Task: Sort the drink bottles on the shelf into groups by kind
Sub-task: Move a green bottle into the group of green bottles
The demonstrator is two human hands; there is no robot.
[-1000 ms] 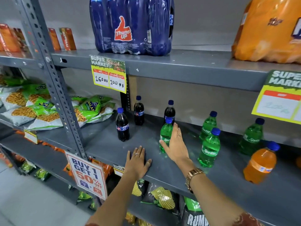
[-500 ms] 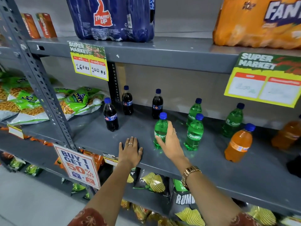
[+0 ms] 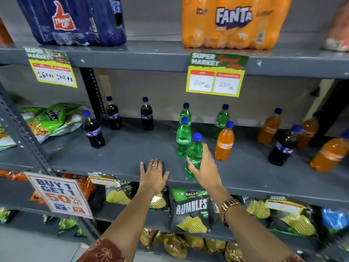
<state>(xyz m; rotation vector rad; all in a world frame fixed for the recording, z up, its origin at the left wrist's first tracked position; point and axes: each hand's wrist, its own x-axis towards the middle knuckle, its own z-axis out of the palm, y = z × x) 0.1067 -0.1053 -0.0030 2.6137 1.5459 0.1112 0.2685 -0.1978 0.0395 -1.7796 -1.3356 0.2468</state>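
My right hand (image 3: 205,167) is closed around a green Sprite bottle (image 3: 194,150) near the front edge of the grey shelf (image 3: 122,154); the bottle leans slightly. Just behind it stands another green bottle (image 3: 183,138), with two more, one (image 3: 186,111) and the other (image 3: 221,120), further back. An orange bottle (image 3: 224,141) stands right beside my right hand. Three cola bottles stand to the left: (image 3: 93,130), (image 3: 113,115), (image 3: 147,115). My left hand (image 3: 154,173) lies flat on the shelf edge, holding nothing.
Further right stand a lone cola bottle (image 3: 282,148) and orange bottles (image 3: 269,127), (image 3: 330,153). Snack bags (image 3: 51,120) lie on the left shelf bay behind an upright post (image 3: 22,133). Multipacks (image 3: 232,21) sit on the shelf above; chip bags (image 3: 190,210) fill the shelf below.
My right hand has carried the green bottle to the right, from near the cola bottles to beside the other green ones. The view has swung right, showing more orange bottles.
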